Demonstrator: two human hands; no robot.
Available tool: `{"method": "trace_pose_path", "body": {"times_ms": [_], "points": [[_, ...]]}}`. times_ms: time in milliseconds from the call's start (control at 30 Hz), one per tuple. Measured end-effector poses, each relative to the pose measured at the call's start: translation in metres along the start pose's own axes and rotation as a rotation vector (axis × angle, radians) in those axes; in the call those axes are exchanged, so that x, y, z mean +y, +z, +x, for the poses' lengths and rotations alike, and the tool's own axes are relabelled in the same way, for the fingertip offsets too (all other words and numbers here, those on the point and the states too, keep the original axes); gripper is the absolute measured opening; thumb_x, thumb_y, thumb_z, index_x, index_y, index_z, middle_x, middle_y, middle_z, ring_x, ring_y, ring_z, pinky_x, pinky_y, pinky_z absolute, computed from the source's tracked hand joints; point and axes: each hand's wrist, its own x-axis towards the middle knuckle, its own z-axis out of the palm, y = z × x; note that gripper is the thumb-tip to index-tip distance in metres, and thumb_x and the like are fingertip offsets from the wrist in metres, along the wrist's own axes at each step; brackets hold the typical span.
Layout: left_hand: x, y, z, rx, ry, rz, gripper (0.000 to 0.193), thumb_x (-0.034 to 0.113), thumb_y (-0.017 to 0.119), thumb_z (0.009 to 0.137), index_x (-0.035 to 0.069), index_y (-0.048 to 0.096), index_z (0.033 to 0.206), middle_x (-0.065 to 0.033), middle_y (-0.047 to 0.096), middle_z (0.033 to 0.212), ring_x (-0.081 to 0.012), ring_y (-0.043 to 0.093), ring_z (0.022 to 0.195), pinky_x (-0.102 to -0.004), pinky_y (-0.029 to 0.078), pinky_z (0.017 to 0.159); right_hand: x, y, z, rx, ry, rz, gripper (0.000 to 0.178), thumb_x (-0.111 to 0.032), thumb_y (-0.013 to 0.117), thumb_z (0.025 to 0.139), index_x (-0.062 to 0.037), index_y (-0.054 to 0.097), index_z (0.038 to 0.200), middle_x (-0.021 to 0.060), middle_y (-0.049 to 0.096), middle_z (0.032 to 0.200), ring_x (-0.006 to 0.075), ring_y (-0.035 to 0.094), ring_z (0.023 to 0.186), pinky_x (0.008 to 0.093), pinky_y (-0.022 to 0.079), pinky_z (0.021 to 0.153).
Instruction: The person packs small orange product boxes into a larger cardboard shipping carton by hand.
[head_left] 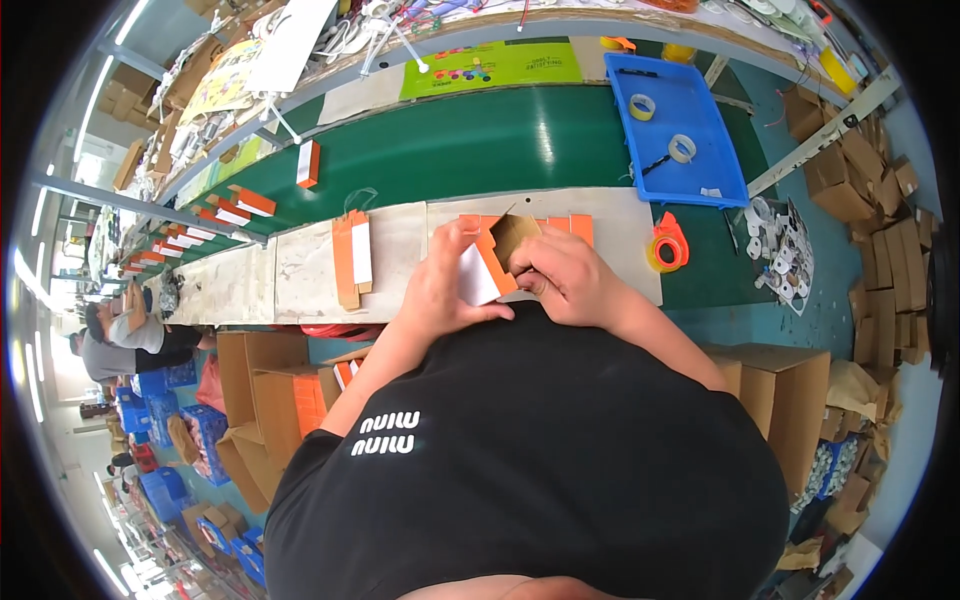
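Observation:
A small orange-and-white carton (478,278) is held up in front of my chest, tilted, with its brown inside showing at the open end. My left hand (437,287) grips it from the left, thumb along the near side and fingers over the top. At the open end, the curled fingers of my right hand (572,278) pinch the carton's edge or flap; the exact contact is partly hidden. Just behind my hands lies more orange carton (581,226), mostly covered. To the left, another orange-and-white carton (351,258) rests on the pale work surface with its flaps out.
A green conveyor belt (440,150) runs behind the pale board (400,220), with several cartons toward the left. At right are a blue tray (700,125) holding tape rolls and an orange tape dispenser (668,243). Large cardboard boxes (245,375) stand beside me. Other people are far left.

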Motion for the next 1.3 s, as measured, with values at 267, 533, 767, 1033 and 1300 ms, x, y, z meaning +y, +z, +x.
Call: {"method": "trace_pose_path", "body": {"times_ms": [267, 533, 767, 1033, 1300], "points": [[0.013, 0.0, 0.017, -0.071, 0.111, 0.073, 0.088, 0.022, 0.096, 0.069, 0.019, 0.049, 0.143, -0.027, 0.053, 0.137, -0.0425, 0.063, 0.111, -0.0478, 0.057, 0.086, 0.001, -0.003, 0.003, 0.03, 0.014, 0.04, 0.017, 0.004, 0.07, 0.085, -0.0056, 0.056, 0.087, 0.0072, 0.059, 0.079, 0.0288, 0.056, 0.072, 0.0392, 0.044, 0.066], [0.01, -0.019, 0.03, 0.002, 0.111, 0.183, 0.069, 0.05, 0.085, 0.08, 0.008, 0.063, 0.13, -0.0255, 0.055, 0.127, -0.0376, 0.06, 0.105, -0.0426, 0.053, 0.079, -0.002, 0.014, -0.004, 0.245, -0.051, -0.109, 0.04, 0.002, 0.074, 0.088, -0.0014, 0.066, 0.127, 0.0168, 0.056, 0.125, 0.0217, 0.063, 0.082, 0.0321, 0.054, 0.074], [0.011, -0.023, 0.028, 0.037, -0.019, 0.067, 0.034, 0.017, 0.08, 0.084, 0.005, 0.067, 0.113, -0.0266, 0.055, 0.13, -0.0417, 0.061, 0.115, -0.045, 0.052, 0.093, 0.008, 0.015, 0.006, 0.133, 0.365, 0.341, 0.07, -0.016, 0.077, 0.093, -0.0028, 0.043, 0.153, 0.0173, 0.051, 0.143, 0.0182, 0.064, 0.1, 0.031, 0.055, 0.081], [0.023, 0.008, 0.026, 0.171, -0.196, -0.315, 0.027, 0.005, 0.075, 0.084, 0.001, 0.063, 0.108, -0.0236, 0.056, 0.127, -0.0399, 0.059, 0.118, -0.0446, 0.048, 0.101, 0.021, 0.023, 0.005, 0.109, 0.421, 0.496, 0.042, -0.008, 0.072, 0.094, -0.0024, 0.055, 0.132, 0.0125, 0.052, 0.136, 0.0179, 0.059, 0.116, 0.0318, 0.055, 0.093], [0.017, 0.008, 0.027, 0.152, -0.187, -0.126, 0.033, 0.0, 0.06, 0.072, -0.002, 0.064, 0.105, -0.0207, 0.062, 0.105, -0.0359, 0.064, 0.094, -0.0394, 0.052, 0.087, 0.021, 0.029, -0.005, 0.142, 0.56, 0.698, 0.026, -0.014, 0.061, 0.1, -0.0021, 0.061, 0.123, 0.0097, 0.053, 0.132, 0.0173, 0.058, 0.117, 0.0326, 0.055, 0.092]]}}
